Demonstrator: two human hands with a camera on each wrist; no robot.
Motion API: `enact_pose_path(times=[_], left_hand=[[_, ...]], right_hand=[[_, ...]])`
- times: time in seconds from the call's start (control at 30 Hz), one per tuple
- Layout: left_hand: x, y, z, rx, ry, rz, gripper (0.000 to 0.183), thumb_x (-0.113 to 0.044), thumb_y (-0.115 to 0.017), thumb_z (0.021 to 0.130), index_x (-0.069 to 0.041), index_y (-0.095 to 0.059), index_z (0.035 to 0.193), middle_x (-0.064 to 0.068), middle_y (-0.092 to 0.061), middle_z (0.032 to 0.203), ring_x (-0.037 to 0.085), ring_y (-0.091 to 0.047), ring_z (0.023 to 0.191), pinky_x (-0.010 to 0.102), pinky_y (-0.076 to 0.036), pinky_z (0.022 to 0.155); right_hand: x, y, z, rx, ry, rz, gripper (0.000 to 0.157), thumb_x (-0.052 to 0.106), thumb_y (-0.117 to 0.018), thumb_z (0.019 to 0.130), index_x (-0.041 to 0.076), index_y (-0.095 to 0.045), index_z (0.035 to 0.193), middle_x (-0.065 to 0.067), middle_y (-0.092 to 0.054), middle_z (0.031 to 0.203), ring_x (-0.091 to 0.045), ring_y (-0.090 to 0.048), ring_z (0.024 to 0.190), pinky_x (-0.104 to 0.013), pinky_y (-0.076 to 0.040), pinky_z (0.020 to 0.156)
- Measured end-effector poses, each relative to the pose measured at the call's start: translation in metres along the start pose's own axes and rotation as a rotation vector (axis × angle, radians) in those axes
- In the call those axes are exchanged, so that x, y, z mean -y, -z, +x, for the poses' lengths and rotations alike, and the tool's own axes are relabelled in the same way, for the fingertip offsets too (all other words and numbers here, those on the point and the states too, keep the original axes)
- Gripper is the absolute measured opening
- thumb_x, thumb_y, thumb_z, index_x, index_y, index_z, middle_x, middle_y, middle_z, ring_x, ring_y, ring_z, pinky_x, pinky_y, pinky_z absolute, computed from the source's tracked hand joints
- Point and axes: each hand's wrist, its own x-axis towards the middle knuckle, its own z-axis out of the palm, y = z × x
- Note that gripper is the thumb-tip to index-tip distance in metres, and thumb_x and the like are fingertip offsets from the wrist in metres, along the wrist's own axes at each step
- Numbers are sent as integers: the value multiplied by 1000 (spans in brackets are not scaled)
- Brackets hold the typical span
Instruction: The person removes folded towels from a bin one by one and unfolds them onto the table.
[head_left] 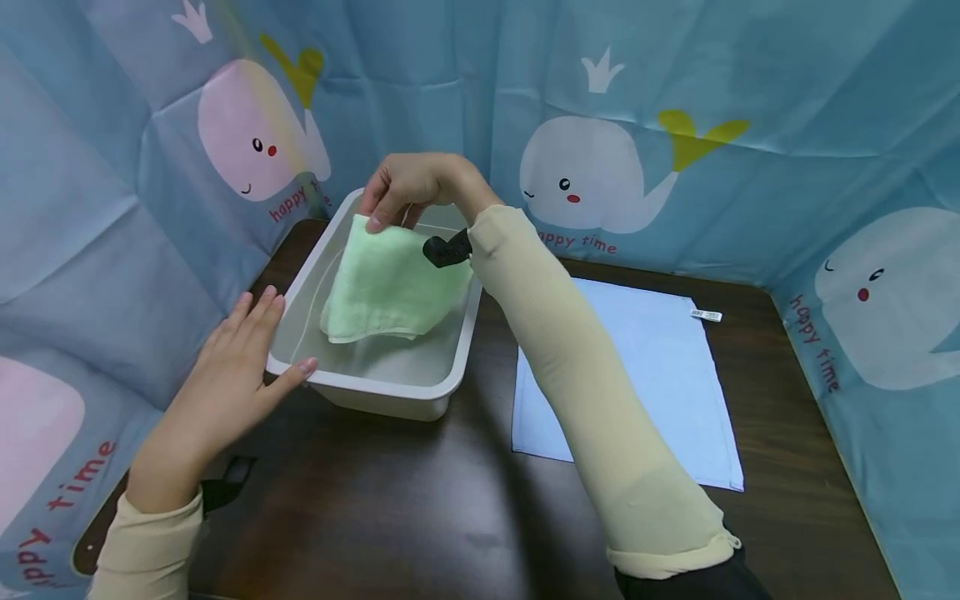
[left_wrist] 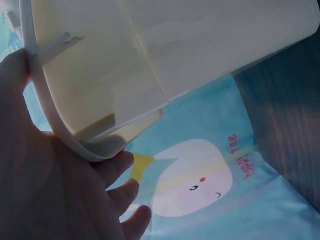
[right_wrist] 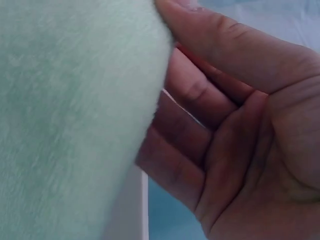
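Observation:
My right hand (head_left: 416, 187) pinches one corner of a folded light green towel (head_left: 397, 283) between thumb and fingers. From that grip the towel hangs down inside a whitish plastic basin (head_left: 390, 386). In the right wrist view the thumb presses on the edge of the fuzzy cloth (right_wrist: 75, 120), and the other fingers sit behind it. Against the basin's front left corner rests my left hand (head_left: 232, 362), its fingers fairly straight along the outside and the thumb over the front rim. The left wrist view shows the rim (left_wrist: 50, 110) lying between thumb and fingers.
A light blue cloth (head_left: 660, 358) with a small white tag (head_left: 707, 315) lies flat on the dark wooden table (head_left: 390, 508), right of the basin. Blue curtains (head_left: 420, 75) with whale prints stand around the table's left, back and right sides.

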Motion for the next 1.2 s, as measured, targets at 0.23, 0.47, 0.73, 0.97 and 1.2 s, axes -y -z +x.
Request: enact_pose_path(times=[0.23,0.47,0.73,0.97,1.2], left_hand=[[5,-2,4,-12,-1,-15,90,-54,-51,90,-11,-2,153,5,2,162,30,7,150,56,1,120],[4,6,7,-69,-57,31,91,-51,-56,89,-13,-3,153,0,2,162,25,6,150,51,1,121],[-11,13,12,-190,-217,20,91,-46,-63,86,-11,-11,153,6,-11,161,26,-3,151,48,-6,122],[-30,13,18,-224,-306,-1,94,-42,-68,82,-13,-13,153,7,-14,161,25,-6,151,45,-9,123],[-53,10,27,-250,-434,-10,91,-53,-60,85,-12,-15,152,7,-15,161,27,-9,150,43,-10,123]], right_hand=[[-2,6,-9,-123,98,-3,18,17,-77,78,10,-73,93,3,-65,74,-13,-55,67,-32,-52,72],[32,-2,-47,-264,220,-44,18,18,-76,79,8,-75,95,0,-69,81,-15,-58,73,-32,-53,78],[60,-13,-91,-476,355,-68,13,16,-74,81,8,-74,91,-2,-70,83,-18,-57,72,-32,-48,68],[62,-21,-133,-693,391,-90,14,16,-73,81,8,-73,93,-1,-69,84,-18,-59,75,-30,-49,69],[47,-22,-171,-878,369,-5,16,14,-75,78,6,-73,92,-1,-70,82,-17,-61,76,-30,-52,70]])
